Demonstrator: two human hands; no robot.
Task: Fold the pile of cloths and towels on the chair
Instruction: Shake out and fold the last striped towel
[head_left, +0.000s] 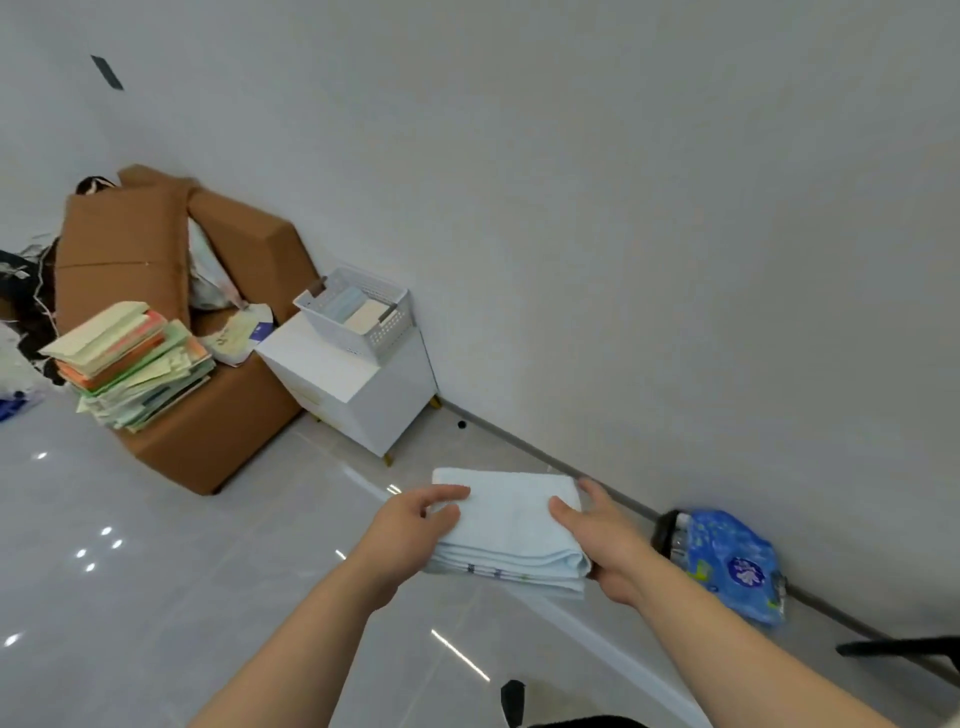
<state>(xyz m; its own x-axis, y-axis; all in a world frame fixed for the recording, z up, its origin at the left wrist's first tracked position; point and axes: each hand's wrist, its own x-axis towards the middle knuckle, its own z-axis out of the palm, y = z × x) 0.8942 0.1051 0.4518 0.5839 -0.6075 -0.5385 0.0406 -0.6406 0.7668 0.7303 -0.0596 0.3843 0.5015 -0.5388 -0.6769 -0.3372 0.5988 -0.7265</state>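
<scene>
Folded pale blue towel stack (511, 525) is held in the air over glossy grey tile floor (156, 571). Left hand (415, 525) pinches its left edge; right hand (610, 545) clamps its right edge, thumb on top. Brown leather armchair (218, 431) with a pile of books (130, 358) sits well behind, small white cabinet (358, 384) just beside it.

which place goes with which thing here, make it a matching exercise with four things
Things:
1 towel
2 basket
3 books
4 blue bag

Places:
a on the brown seat
b on the floor by the wall
c held by the left hand and right hand
d on the white cabinet

Pairs: 1-c, 2-d, 3-a, 4-b
</scene>
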